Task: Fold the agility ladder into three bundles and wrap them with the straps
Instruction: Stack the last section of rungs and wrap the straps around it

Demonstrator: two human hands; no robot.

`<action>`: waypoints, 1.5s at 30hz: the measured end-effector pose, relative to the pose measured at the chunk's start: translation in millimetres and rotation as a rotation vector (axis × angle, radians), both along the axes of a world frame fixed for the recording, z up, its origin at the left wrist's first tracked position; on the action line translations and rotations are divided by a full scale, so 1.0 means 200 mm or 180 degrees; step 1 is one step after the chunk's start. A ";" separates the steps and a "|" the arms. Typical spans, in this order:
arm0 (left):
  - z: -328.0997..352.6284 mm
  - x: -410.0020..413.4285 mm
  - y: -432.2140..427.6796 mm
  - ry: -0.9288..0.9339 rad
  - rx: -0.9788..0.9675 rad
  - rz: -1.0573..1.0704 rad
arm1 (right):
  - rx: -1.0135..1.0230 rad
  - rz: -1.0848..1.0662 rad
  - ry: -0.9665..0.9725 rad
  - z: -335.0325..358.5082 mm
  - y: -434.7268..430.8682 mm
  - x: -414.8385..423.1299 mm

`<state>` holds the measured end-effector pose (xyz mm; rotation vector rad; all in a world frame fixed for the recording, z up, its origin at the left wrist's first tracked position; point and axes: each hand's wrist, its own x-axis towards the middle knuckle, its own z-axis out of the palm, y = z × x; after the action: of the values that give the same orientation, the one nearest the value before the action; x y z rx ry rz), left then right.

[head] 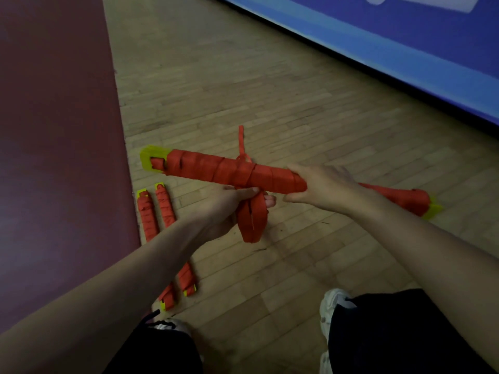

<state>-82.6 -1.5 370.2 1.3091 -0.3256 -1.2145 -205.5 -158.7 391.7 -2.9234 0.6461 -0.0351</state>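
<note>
Red strap is wound along nearly the whole third bundle, which is held in the air at the centre of the view. It runs from 9 o'clock toward 4 o'clock, with yellow rung ends showing at both tips. Two wrapped bundles are laid side by side on the wooden floor at 8 o'clock, partly hidden by the left forearm; both are judged finished.

The right hand is closed round the third bundle just past its middle, fingers on top and thumb beneath. The left hand is curled round a hanging loop of the strap under the bundle's middle. A knot appears to be formed there, though this cannot be made out for certain. A short tail sticks up toward 12 o'clock.

The task is judged nearly complete: only securing the loose loop and setting this bundle down seem to be left. No container is seen.
</note>
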 end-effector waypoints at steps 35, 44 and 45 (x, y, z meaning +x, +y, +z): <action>0.04 0.09 0.01 -0.0511 -0.0441 -0.0052 | 0.3977 0.0232 0.0495 0.11 0.02 -0.06; 0.03 0.07 0.03 -0.0111 -0.0331 -0.0652 | 0.4007 -0.0111 0.0066 0.10 -0.04 -0.10; 0.03 0.07 0.03 0.0009 -0.0288 -0.0663 | 0.3978 -0.0134 -0.0012 0.09 -0.05 -0.10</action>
<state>-69.0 4.7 376.1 1.2173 -0.5193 -1.3595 -226.2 -168.8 409.7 -1.6999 0.4589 0.2592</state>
